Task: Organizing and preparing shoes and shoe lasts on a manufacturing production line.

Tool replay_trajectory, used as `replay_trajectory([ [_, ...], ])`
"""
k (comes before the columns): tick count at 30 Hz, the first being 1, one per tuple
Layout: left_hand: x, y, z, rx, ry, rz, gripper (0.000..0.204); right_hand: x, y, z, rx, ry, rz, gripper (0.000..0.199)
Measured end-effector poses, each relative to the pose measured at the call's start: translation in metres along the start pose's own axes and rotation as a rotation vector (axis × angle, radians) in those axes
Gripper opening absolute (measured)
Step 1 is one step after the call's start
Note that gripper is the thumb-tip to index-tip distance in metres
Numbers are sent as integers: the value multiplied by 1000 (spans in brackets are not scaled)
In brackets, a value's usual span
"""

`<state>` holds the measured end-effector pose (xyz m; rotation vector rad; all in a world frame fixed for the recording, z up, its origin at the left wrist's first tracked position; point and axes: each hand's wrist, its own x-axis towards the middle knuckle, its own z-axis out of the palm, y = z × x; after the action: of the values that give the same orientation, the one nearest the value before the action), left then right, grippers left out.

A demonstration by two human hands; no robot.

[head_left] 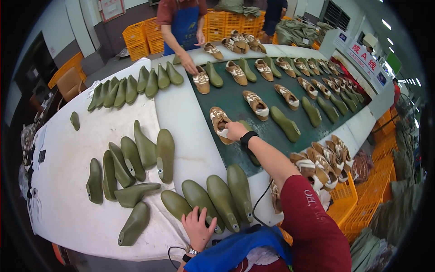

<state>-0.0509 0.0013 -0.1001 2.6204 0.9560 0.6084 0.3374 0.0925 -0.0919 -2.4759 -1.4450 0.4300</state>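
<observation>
As I see it, the left hand (198,229) rests spread on green lasts (198,196). The right hand (236,131) pinches a brown shoe (217,119).

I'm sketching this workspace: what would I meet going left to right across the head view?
Brown chair, left hand on a green shoe last, right hand on a tan sneaker, orange crate.

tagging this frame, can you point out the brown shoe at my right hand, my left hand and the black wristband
Brown shoe (218,119): head view, on its upper
Left hand (198,229): head view, on its back
Black wristband (248,138): head view, on its outer face
</observation>
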Motion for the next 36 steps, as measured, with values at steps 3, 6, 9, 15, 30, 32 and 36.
replay_trajectory([
  [3,1,0,0,4,-7,-16,47,36,5,25,19,87,65,28],
  [6,2,0,0,-7,-10,-22,48,46,7,45,179,259,106,30],
  [9,3,2,0,-2,17,-18,48,40,2,49,238,303,131,30],
  [15,1,0,0,-11,44,-7,46,-21,-28,24,234,-48,-334,28],
  [30,-45,-61,35,-573,146,-518,77,-264,-43,47,146,-150,-475,62],
  [32,-43,-61,40,-635,86,-533,78,-279,-40,60,219,-128,-342,69],
  [36,-29,-43,30,-934,-83,-606,77,-283,-54,74,217,-39,-128,83],
])
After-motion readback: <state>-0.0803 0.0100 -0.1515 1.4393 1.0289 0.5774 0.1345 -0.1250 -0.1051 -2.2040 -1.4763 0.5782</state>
